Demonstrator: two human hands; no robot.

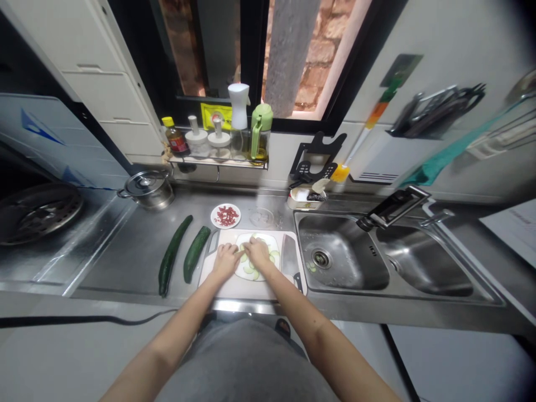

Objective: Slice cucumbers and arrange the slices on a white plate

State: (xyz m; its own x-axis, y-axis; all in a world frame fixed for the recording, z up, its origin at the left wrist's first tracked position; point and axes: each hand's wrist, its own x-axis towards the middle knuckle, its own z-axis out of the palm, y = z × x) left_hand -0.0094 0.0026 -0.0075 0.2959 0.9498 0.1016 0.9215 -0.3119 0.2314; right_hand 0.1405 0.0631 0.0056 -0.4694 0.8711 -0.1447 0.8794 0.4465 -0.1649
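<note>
A white plate (256, 277) with thin pale-green cucumber slices (250, 271) spread around it lies on a light cutting board (234, 289). My left hand (226, 260) is at the plate's left edge, fingers bent and drawn together; what lies under its fingertips is hidden. Over the upper left of the plate, my right hand (257, 252) has its fingers closed down on a cucumber slice, mostly covered by the hand. The two hands' fingertips nearly meet. A broad-bladed knife (290, 254) rests on the board's right side, its dark handle toward me.
Two whole cucumbers (173, 257) lie left of the board. Behind it stands a small plate of chopped red pieces (226, 215), beside a clear round dish (261, 216). A lidded pot (148, 188) is at back left, a double sink (341, 254) to the right, a bottle rack (218, 162) above.
</note>
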